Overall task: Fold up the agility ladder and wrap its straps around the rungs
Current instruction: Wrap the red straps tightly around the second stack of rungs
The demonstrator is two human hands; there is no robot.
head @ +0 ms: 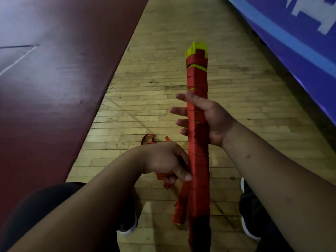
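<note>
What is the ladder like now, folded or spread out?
Folded. The ladder is one tight bundle: yellow rungs stacked together, red strap wound around them.

Right hand (pixel 209 117) raised, forearm bare, thumb across the front of the ladder bundle (pixel 197 73), four fingertips showing past its other side. Left hand (pixel 165 160) lower, wrist bent, fingers curled round a strap (pixel 161 176).

Indoor sports hall or gym: narrow-strip hardwood floor (pixel 163 73), maroon painted court zone (pixel 63 88) with white line, blue padded wall banner (pixel 291 42) at right.
</note>
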